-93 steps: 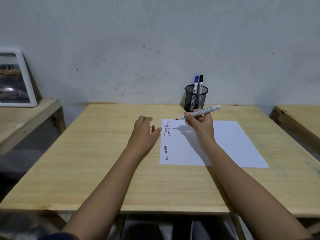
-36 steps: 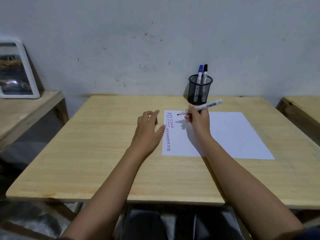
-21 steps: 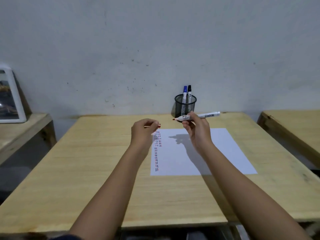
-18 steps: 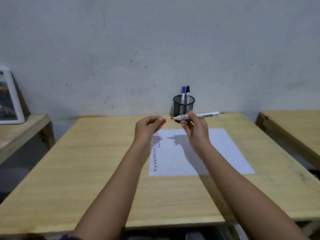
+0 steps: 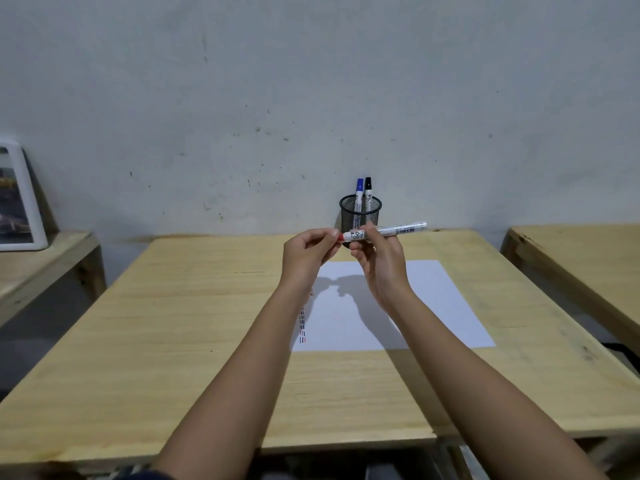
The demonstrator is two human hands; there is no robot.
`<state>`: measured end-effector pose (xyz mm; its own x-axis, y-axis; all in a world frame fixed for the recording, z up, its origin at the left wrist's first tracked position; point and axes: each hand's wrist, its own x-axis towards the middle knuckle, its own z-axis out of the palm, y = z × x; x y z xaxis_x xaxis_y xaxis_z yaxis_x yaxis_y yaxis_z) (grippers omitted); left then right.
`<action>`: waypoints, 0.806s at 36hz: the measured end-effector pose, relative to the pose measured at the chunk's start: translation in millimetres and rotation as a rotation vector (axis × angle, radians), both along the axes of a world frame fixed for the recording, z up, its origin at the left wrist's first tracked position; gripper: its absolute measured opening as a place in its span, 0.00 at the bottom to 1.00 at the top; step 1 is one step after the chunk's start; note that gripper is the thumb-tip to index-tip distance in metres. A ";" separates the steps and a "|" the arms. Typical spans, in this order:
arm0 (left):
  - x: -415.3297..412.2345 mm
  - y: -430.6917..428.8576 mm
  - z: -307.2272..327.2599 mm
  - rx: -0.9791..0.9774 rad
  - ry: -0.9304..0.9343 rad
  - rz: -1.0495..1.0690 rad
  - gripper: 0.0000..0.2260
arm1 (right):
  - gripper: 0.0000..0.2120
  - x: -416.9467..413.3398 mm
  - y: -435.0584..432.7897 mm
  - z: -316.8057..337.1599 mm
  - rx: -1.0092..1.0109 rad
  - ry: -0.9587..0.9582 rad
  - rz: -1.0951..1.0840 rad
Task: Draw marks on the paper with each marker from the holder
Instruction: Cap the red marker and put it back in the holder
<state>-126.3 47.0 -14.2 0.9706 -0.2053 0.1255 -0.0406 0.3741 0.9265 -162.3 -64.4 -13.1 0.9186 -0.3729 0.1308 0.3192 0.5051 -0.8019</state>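
Both hands are raised above the table, in front of the black mesh holder (image 5: 360, 211). My right hand (image 5: 379, 261) grips the barrel of a white marker (image 5: 398, 230) that lies level. My left hand (image 5: 308, 254) pinches the red cap (image 5: 341, 236) at the marker's left tip; the cap sits on that tip. A blue marker (image 5: 359, 188) and a black marker (image 5: 368, 187) stand in the holder. The white paper (image 5: 436, 306) lies flat below, with a column of short red, blue and black dashes (image 5: 303, 327) along its left edge, partly hidden by my left arm.
The wooden table (image 5: 173, 323) stands against a grey wall. A second table edge (image 5: 571, 258) is at the right. A lower bench (image 5: 41, 261) at the left carries a white picture frame (image 5: 20, 202).
The right hand lifted the marker off the paper. The left hand picked the red cap off the table and brought it onto the marker's tip. The camera tilted upward.
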 end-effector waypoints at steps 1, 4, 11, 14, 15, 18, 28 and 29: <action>-0.2 0.1 0.2 0.012 -0.012 0.005 0.03 | 0.06 0.2 0.5 -1.2 0.011 -0.009 0.008; -1.6 0.5 -0.3 0.052 -0.039 0.016 0.03 | 0.06 0.6 2.3 -5.5 0.021 -0.046 0.016; -8.6 6.8 1.1 0.054 -0.024 0.033 0.03 | 0.07 -7.2 0.1 -6.1 -0.039 0.007 0.103; -12.2 11.9 6.5 0.040 -0.010 0.013 0.02 | 0.05 -13.7 -9.5 -5.3 -0.091 0.059 0.113; -12.9 13.7 8.4 0.039 -0.009 0.014 0.02 | 0.03 -15.5 -12.0 -5.1 -0.064 0.058 0.108; -12.4 22.3 13.5 0.038 -0.006 0.038 0.02 | 0.03 -22.3 -18.2 -2.9 0.109 0.032 0.072; 0.4 30.3 34.1 0.137 -0.122 0.112 0.09 | 0.09 -27.5 -36.9 -1.2 -0.701 0.082 0.105; 2.8 27.2 36.1 0.170 -0.141 0.118 0.09 | 0.10 -24.6 -36.3 0.8 -0.786 0.092 0.104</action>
<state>-123.5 74.1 21.9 0.9645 -0.1216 0.2345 -0.2078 0.1987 0.9578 -186.9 -100.7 -12.3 0.9635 -0.1151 0.2416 0.2164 -0.1956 -0.9565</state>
